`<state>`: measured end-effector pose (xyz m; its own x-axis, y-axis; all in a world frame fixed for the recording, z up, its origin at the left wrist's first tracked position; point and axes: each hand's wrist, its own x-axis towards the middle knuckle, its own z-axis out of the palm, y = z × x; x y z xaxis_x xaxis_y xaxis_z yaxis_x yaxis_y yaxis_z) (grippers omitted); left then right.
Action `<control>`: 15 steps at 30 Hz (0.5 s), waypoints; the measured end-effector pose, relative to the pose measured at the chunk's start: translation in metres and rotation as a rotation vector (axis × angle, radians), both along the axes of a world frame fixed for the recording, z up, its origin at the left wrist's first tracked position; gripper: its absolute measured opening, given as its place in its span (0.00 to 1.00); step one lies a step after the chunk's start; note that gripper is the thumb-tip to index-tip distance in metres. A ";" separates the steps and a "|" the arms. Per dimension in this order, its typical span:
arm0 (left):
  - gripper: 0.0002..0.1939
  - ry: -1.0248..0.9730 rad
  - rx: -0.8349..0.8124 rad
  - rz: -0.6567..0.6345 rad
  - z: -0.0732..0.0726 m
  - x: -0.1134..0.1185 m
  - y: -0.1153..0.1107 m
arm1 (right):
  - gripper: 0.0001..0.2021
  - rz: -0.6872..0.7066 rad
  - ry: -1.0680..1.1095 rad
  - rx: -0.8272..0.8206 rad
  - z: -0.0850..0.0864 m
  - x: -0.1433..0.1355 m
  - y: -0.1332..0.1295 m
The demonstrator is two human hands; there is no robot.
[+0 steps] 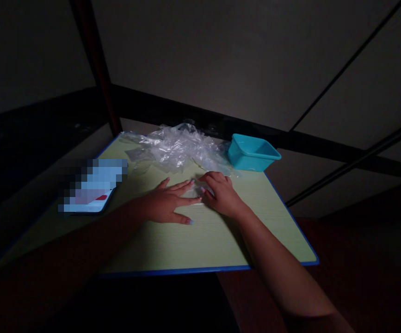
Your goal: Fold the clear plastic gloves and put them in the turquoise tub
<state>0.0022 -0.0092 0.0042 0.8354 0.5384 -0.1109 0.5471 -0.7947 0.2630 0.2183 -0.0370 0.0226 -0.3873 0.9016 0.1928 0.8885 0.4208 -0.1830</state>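
Note:
A small clear plastic bag (193,190) lies flat on the light wood-grain table (186,249). My left hand (167,203) rests over its left part, palm down with the fingers spread. At the bag's right side, my right hand (221,192) has its fingers curled, with thumb and index finger at the plastic. The exact grip is hard to see in the dim light. Just beyond both hands, a loose heap of crumpled clear plastic bags (179,148) covers the far part of the table.
A turquoise plastic basket (252,159) stands at the far right corner. On the left lies a device with a lit screen (98,189), partly blurred out. Blue edging (186,271) runs round the table, and a pale panelled wall (200,60) rises behind it.

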 end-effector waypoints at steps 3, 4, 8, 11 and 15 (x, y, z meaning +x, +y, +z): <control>0.35 0.003 -0.005 -0.001 0.000 -0.001 0.001 | 0.26 0.064 -0.066 -0.152 -0.009 -0.004 0.001; 0.34 0.005 -0.014 0.000 0.001 -0.001 0.001 | 0.27 0.069 -0.093 -0.202 -0.012 -0.004 0.002; 0.25 -0.170 -0.062 0.107 0.006 -0.002 0.005 | 0.28 0.054 -0.171 -0.261 -0.017 -0.006 0.003; 0.38 -0.538 -0.058 0.299 0.010 -0.003 0.011 | 0.29 0.045 -0.199 -0.267 -0.016 -0.007 0.002; 0.43 -0.781 -0.016 0.468 0.013 -0.002 0.014 | 0.29 0.029 -0.219 -0.260 -0.014 -0.009 0.000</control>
<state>-0.0002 0.0052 0.0168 0.3722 0.8447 0.3846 0.4746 -0.5293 0.7033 0.2094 -0.0368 0.0087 -0.4202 0.8977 -0.1326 0.9070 0.4107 -0.0935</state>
